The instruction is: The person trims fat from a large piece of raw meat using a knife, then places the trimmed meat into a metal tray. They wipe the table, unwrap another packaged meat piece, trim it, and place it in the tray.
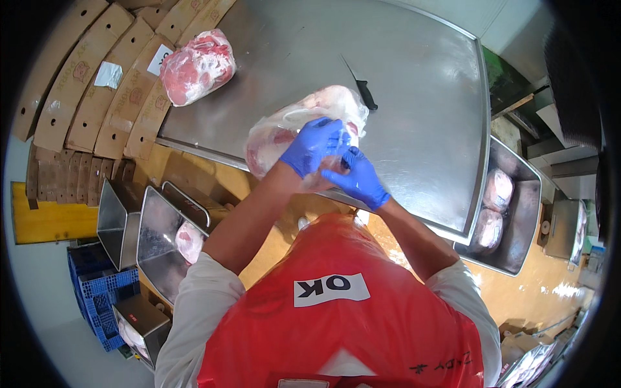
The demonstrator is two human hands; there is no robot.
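Note:
A large cut of raw meat [265, 147] in clear plastic film lies at the near edge of the steel table [414, 77]. My left hand [314, 147], in a blue glove, is on top of it with bent fingers gripping the film. Close by on the right, my right hand [358, 180], also gloved in blue, has its fingers curled at the film's near end; what its fingertips hold is partly hidden. Beyond the meat, a black-handled knife [367, 94] rests on the table, its blade pointing away. Another wrapped cut of meat [198, 68] sits at the table's far left.
Stacked cardboard boxes [77, 71] line the left side. A steel bin [162, 239] at lower left holds a piece of meat, and another steel bin [522, 216] at right holds two wrapped pieces. Blue plastic crates [107, 294] stand at far left. The floor [530, 291] looks wet.

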